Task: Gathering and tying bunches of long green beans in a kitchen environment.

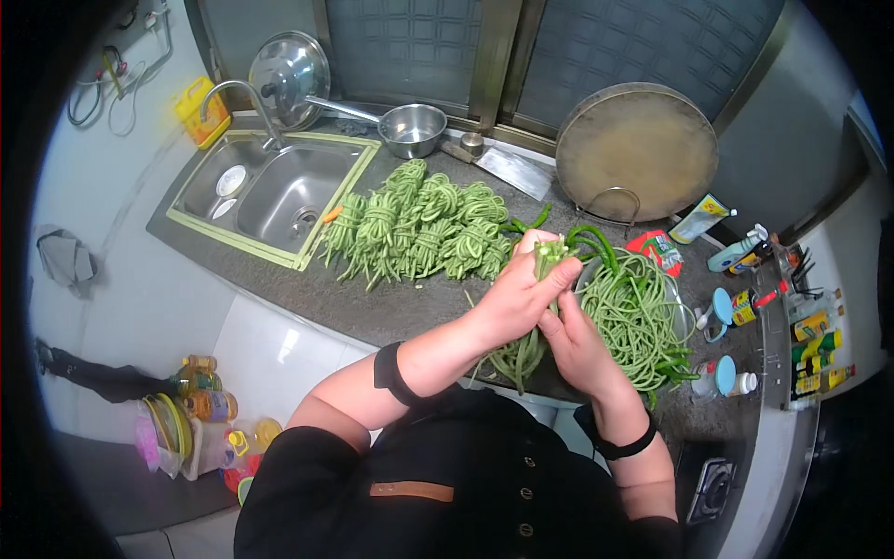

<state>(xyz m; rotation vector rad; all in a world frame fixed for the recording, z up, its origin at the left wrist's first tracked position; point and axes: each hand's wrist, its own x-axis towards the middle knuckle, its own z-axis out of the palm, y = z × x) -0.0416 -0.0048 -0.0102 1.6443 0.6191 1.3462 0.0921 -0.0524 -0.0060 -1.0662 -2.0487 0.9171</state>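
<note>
My left hand (513, 290) is closed around a bunch of long green beans (550, 251), whose stem ends stick up above the fist. Just below it, my right hand (578, 346) wraps the same bunch from the other side; its fingers are partly hidden. The lower part of the beans hangs over the counter's front edge. To the right, a heap of loose long beans (625, 314) fills a metal bowl, with green chili peppers (594, 244) lying on and beside it. Left of my hands, several tied bundles of long beans (426, 230) are piled on the counter.
A double sink (300, 185) with a faucet (241, 91) is at the left. Along the window stand a lid (290, 77), a saucepan (412, 129), a cleaver (513, 171) and a round chopping board (637, 150). Bottles and jars (744, 304) line the right side.
</note>
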